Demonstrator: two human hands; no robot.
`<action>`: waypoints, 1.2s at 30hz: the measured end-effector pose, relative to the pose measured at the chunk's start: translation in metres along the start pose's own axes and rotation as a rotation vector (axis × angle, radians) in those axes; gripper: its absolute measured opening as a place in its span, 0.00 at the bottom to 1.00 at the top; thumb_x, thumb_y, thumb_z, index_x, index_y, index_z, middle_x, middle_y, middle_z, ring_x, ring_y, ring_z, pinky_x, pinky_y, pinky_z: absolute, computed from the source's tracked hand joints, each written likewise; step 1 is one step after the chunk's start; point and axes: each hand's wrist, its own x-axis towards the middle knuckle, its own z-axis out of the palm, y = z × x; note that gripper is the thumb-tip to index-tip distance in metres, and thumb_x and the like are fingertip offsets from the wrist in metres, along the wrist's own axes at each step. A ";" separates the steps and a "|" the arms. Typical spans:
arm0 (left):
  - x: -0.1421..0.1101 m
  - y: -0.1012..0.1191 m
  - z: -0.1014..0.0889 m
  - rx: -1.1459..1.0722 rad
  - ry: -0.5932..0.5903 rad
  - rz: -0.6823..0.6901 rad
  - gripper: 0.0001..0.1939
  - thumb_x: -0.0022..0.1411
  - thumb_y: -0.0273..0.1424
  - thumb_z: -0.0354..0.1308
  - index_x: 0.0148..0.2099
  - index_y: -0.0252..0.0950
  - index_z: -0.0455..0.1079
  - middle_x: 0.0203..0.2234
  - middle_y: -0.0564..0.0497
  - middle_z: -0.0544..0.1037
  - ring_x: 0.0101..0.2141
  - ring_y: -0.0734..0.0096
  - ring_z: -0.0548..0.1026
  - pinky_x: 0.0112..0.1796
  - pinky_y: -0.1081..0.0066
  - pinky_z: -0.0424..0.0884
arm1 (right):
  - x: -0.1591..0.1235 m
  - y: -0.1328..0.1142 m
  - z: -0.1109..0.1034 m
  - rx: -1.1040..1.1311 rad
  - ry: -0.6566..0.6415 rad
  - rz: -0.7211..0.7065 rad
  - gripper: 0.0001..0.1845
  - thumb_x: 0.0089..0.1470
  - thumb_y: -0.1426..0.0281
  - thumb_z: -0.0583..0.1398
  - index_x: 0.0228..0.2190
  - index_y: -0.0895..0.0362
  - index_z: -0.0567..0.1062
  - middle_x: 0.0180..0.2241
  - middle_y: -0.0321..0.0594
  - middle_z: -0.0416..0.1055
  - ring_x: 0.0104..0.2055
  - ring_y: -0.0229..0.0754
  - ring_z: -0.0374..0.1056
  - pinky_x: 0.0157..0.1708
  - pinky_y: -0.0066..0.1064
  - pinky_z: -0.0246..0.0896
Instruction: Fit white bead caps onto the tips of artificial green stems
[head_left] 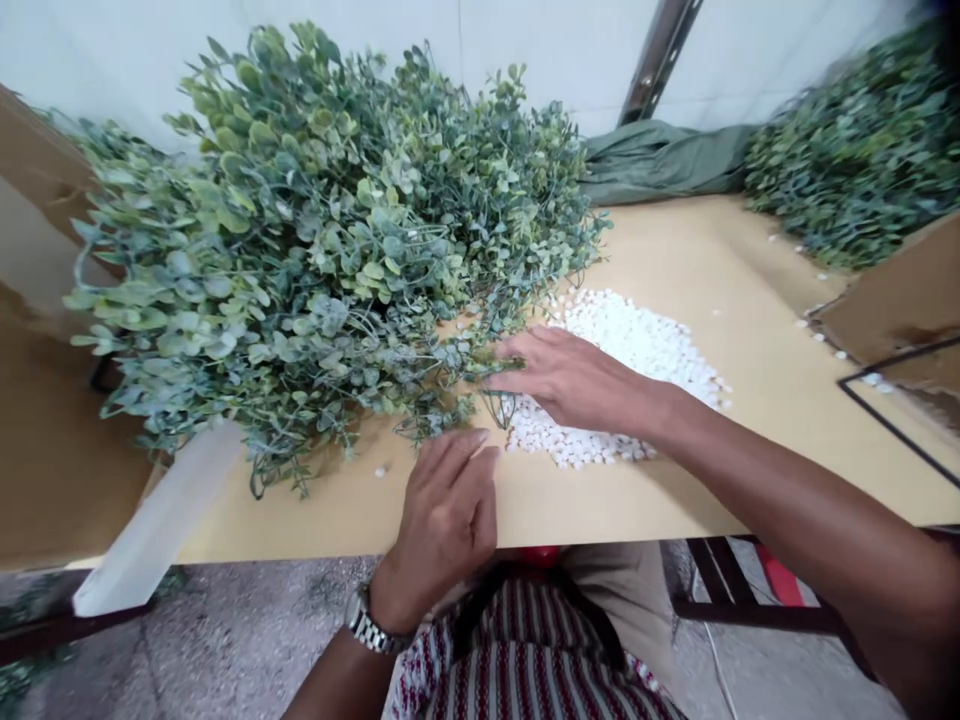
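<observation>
A large heap of artificial leafy greenery [322,230] covers the left and middle of the table. Its stems reach toward both hands. My right hand [574,380] is at the heap's right edge, over the white beads, its fingers and thumb around a green sprig [484,362]. Just below, my left hand [450,505], with a watch on its wrist, is near the table's front edge. Its fingers are curled together, and anything in them is hidden. Small white beads [637,340] lie in a spread pile beneath and beyond my right hand.
More greenery [862,150] stands at the back right, by a green cloth [667,160]. Cardboard [900,290] and a thin dark frame [892,425] are at the right. A translucent white strip [161,520] overhangs the tabletop [315,525] at the left, near more cardboard [60,430].
</observation>
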 end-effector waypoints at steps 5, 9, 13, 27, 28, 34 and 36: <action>-0.001 -0.008 0.005 0.081 -0.079 -0.046 0.12 0.59 0.20 0.49 0.43 0.32 0.69 0.43 0.37 0.75 0.46 0.55 0.71 0.48 0.54 0.69 | 0.020 0.007 0.008 -0.188 -0.096 -0.113 0.13 0.57 0.79 0.53 0.36 0.53 0.75 0.46 0.44 0.68 0.41 0.46 0.61 0.34 0.36 0.54; -0.001 -0.008 0.007 -0.040 -0.030 -0.101 0.14 0.59 0.21 0.49 0.46 0.31 0.68 0.43 0.39 0.76 0.47 0.57 0.72 0.49 0.57 0.67 | 0.014 0.018 0.010 -0.179 0.084 -0.134 0.12 0.59 0.76 0.52 0.38 0.55 0.74 0.44 0.44 0.70 0.41 0.45 0.63 0.36 0.36 0.57; 0.008 0.000 -0.002 -0.336 0.020 -0.350 0.12 0.60 0.27 0.53 0.46 0.33 0.70 0.39 0.43 0.77 0.40 0.61 0.74 0.44 0.64 0.69 | 0.002 0.018 0.002 0.007 0.279 -0.021 0.10 0.58 0.73 0.54 0.39 0.55 0.74 0.43 0.44 0.70 0.45 0.45 0.65 0.42 0.40 0.62; 0.027 0.030 0.014 -1.684 0.010 -0.985 0.10 0.48 0.27 0.66 0.36 0.36 0.76 0.27 0.52 0.77 0.26 0.77 0.71 0.29 0.78 0.67 | -0.060 -0.070 0.003 -0.043 0.520 -0.182 0.07 0.54 0.76 0.59 0.36 0.62 0.75 0.41 0.50 0.73 0.43 0.46 0.70 0.43 0.38 0.72; 0.026 0.032 0.017 -1.660 0.031 -1.018 0.10 0.46 0.26 0.66 0.35 0.35 0.77 0.26 0.52 0.77 0.25 0.77 0.70 0.28 0.78 0.66 | -0.063 -0.075 0.004 -0.041 0.501 -0.182 0.08 0.54 0.76 0.58 0.37 0.63 0.75 0.41 0.51 0.74 0.44 0.47 0.70 0.44 0.38 0.73; 0.014 0.041 0.016 -1.538 0.095 -1.030 0.08 0.44 0.28 0.67 0.31 0.36 0.77 0.24 0.53 0.76 0.23 0.77 0.69 0.26 0.77 0.66 | -0.082 -0.099 0.005 0.148 0.547 -0.013 0.11 0.53 0.77 0.59 0.39 0.59 0.75 0.41 0.47 0.74 0.48 0.45 0.70 0.48 0.40 0.73; 0.011 0.044 0.014 -1.540 0.036 -1.010 0.10 0.43 0.28 0.69 0.32 0.37 0.77 0.25 0.53 0.76 0.23 0.77 0.69 0.25 0.77 0.65 | -0.087 -0.104 0.005 0.217 0.585 0.060 0.12 0.52 0.78 0.58 0.40 0.59 0.76 0.40 0.47 0.75 0.48 0.45 0.71 0.47 0.39 0.73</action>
